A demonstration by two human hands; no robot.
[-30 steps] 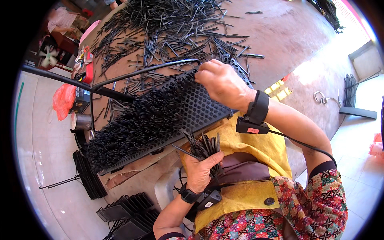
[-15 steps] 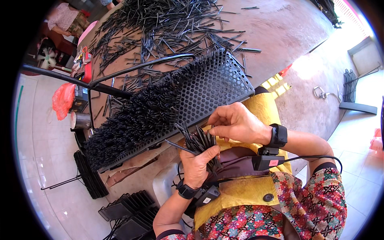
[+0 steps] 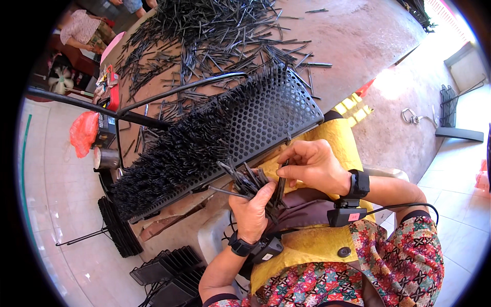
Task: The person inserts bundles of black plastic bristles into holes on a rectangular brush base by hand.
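Left hand: closed round bundle of black strips | Right hand: thumb and fingertips pinching dark strip at bundle's right side, possibly more than one | Perforated panel: just beyond hands, left part covered in black tufts | Loose strips: heaped on table

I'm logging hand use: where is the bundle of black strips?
In the head view, just below centre, the bundle of black strips is in the left hand, below the perforated black panel.
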